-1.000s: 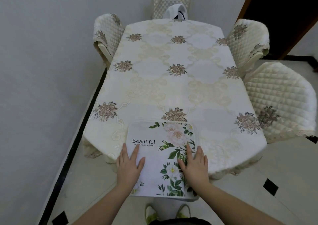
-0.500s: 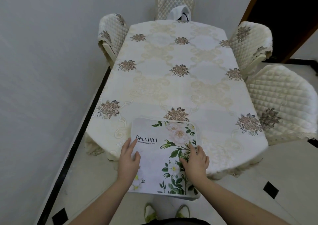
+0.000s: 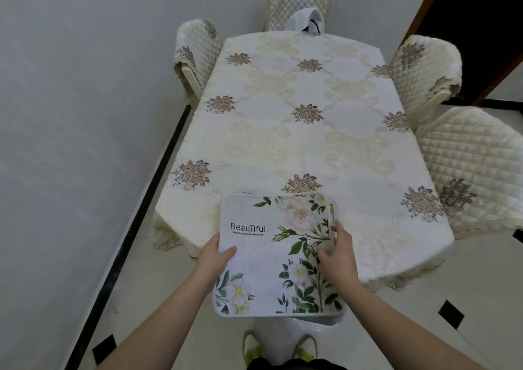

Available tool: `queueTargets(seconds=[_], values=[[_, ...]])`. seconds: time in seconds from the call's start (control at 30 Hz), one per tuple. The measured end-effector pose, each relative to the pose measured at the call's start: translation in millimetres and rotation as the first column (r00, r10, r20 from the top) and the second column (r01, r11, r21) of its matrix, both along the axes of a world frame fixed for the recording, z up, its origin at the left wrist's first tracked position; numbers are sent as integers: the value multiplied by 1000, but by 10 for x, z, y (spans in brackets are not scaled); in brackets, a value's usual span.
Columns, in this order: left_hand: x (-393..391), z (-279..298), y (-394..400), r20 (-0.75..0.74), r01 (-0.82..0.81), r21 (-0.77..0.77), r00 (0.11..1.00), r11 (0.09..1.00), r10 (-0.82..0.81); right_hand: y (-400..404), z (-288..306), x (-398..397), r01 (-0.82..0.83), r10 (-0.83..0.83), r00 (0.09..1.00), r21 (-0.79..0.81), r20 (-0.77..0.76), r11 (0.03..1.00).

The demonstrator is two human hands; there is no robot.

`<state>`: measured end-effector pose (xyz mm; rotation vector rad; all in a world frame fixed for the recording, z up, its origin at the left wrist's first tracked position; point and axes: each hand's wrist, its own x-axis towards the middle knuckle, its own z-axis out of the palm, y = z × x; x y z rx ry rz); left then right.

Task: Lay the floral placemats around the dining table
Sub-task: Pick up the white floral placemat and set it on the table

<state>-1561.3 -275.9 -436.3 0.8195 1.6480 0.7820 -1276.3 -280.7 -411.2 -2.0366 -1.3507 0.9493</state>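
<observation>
Stack of floral placemats [image 3: 271,245] at near end of bench [image 3: 297,143], near half overhanging the edge toward the floor. Left hand [image 3: 216,253] gripping stack's left edge, thumb on top, fingers hidden beneath. Right hand [image 3: 336,253] on right side, fingers curled at the edge, lifting the top mat's right edge off the ones below. "Beautiful" print facing up. Cream tablecloth with brown flower motifs over bench. Four quilted chairs [image 3: 467,171] around, white bag [image 3: 308,21] on far one. Yellow-green shoes [image 3: 254,350] below.
</observation>
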Motion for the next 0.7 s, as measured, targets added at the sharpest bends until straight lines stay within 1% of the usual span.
queueTargets(seconds=[0.1, 0.13, 0.17, 0.2, 0.3, 0.43, 0.6, 0.7], values=[[-6, 14, 11, -46, 73, 26, 996, 997, -71, 40, 21, 154, 38, -55, 987, -115, -149, 993], [-8, 28, 19, -73, 105, 34, 992, 994, -102, 19, 26, 179, 24, -56, 978, -158, -200, 987], [-8, 34, 30, -106, 133, 52, 986, 990, -127, -5, 4, 192, 3, -45, 974, -186, -220, 983], [-8, 35, 44, -140, 156, 75, 980, 985, -145, -33, -10, 192, -19, -22, 979, -199, -202, 980], [22, 92, 86, -204, 198, 129, 964, 972, -169, -66, -27, 173, -14, -17, 985, -179, -169, 984], [9, 200, 162, -225, 239, 174, 954, 955, -197, -88, 48, 198, 56, -95, 965, -161, -245, 985], [18, 309, 273, -251, 330, 203, 928, 922, -277, -147, 236, 313, 106, -121, 966, -77, -229, 991], [116, 359, 297, -264, 375, 226, 912, 899, -314, -194, 303, 443, 134, -145, 955, -57, -259, 989]])
